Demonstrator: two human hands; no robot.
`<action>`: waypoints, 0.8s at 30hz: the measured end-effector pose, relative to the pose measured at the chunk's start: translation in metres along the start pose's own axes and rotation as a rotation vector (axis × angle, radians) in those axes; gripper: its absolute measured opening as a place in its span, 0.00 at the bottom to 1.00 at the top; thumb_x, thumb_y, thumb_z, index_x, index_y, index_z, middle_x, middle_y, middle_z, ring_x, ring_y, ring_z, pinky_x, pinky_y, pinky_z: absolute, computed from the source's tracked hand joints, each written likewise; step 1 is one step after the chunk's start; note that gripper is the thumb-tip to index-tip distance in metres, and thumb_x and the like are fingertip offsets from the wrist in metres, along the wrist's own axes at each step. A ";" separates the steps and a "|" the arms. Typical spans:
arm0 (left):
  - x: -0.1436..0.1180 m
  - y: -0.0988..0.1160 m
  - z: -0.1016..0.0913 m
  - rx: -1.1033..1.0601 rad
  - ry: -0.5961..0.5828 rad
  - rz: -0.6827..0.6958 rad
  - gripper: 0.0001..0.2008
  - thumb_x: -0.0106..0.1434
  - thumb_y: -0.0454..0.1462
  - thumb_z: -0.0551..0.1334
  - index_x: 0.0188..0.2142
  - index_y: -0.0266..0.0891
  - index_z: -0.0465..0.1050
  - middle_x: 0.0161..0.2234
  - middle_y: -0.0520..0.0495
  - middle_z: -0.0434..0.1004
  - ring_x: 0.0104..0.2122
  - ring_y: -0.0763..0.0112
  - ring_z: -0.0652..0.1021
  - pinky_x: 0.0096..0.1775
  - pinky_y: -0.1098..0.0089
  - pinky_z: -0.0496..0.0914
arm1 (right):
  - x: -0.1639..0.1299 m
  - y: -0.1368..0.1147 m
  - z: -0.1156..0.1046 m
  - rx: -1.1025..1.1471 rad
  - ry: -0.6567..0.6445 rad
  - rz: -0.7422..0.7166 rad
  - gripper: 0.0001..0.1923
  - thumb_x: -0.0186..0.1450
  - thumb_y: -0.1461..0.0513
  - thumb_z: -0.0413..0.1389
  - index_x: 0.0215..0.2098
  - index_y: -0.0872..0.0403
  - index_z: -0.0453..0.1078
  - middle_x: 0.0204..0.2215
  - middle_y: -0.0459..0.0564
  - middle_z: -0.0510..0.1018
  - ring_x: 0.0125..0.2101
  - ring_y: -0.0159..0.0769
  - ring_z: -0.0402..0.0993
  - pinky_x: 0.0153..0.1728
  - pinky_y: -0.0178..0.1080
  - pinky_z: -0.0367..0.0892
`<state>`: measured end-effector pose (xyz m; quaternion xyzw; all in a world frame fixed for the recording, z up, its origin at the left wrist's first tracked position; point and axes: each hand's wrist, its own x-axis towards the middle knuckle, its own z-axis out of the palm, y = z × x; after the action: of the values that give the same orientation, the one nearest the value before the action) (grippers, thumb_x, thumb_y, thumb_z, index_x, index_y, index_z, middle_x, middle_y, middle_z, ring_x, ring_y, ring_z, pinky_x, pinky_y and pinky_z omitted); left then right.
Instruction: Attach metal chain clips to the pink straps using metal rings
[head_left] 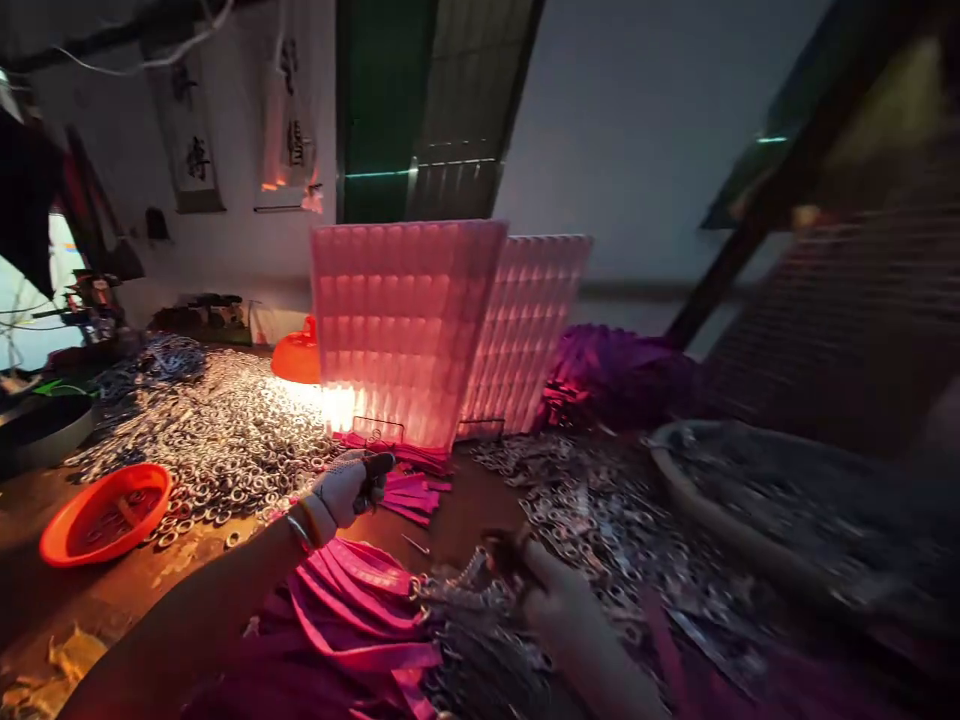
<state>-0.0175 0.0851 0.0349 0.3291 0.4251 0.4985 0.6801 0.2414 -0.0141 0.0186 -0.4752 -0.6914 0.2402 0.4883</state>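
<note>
My left hand [346,492], in a pale glove with dark finger covers and bracelets at the wrist, is closed beside a small stack of pink straps [412,495]. What its fingers hold, if anything, I cannot make out. Blurred and dim, my right hand [551,590] has its dark-covered fingers curled together over metal clasps [469,590]; anything between them is hidden. Below my left hand spreads a large bundle of magenta straps [360,610], with metal rings and clasps at its right end. A thin metal piece [415,545] lies between my hands.
Ahead stand two translucent pocketed panels [409,330], pink in the light of an orange lamp [296,358]. Metal clasps [232,440] heap at left behind an orange bowl [56,540]. To the right are more metal parts [592,520], a wide basin [664,450] and a purple bundle [622,370].
</note>
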 end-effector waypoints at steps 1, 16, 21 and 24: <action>-0.004 -0.009 0.014 0.037 -0.051 -0.015 0.13 0.55 0.38 0.71 0.25 0.35 0.68 0.17 0.54 0.67 0.13 0.79 0.67 0.12 0.79 0.47 | 0.006 0.001 0.009 -0.007 -0.013 0.039 0.12 0.62 0.60 0.51 0.36 0.52 0.75 0.27 0.50 0.77 0.30 0.41 0.72 0.31 0.40 0.69; -0.003 -0.044 0.046 0.067 -0.166 -0.232 0.16 0.49 0.43 0.72 0.29 0.35 0.70 0.19 0.54 0.67 0.15 0.83 0.65 0.13 0.81 0.49 | 0.047 0.028 0.045 -0.109 -0.069 -0.020 0.15 0.66 0.64 0.47 0.46 0.54 0.71 0.40 0.54 0.77 0.40 0.42 0.72 0.42 0.42 0.68; 0.010 -0.050 0.038 0.021 -0.191 -0.499 0.10 0.52 0.39 0.67 0.28 0.35 0.69 0.19 0.54 0.67 0.14 0.81 0.66 0.13 0.80 0.48 | 0.058 0.045 0.045 -0.329 -0.209 -0.251 0.23 0.56 0.71 0.48 0.49 0.58 0.71 0.44 0.59 0.75 0.44 0.45 0.71 0.45 0.44 0.67; 0.017 -0.057 0.033 0.026 -0.197 -0.583 0.09 0.53 0.38 0.65 0.25 0.35 0.67 0.18 0.53 0.67 0.13 0.81 0.65 0.14 0.80 0.49 | 0.063 0.045 0.039 -0.510 -0.340 -0.324 0.18 0.56 0.71 0.50 0.42 0.56 0.74 0.40 0.56 0.77 0.41 0.44 0.71 0.41 0.42 0.65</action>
<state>0.0380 0.0845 -0.0054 0.2488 0.4399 0.2424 0.8281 0.2209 0.0669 -0.0048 -0.4190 -0.8672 0.0547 0.2634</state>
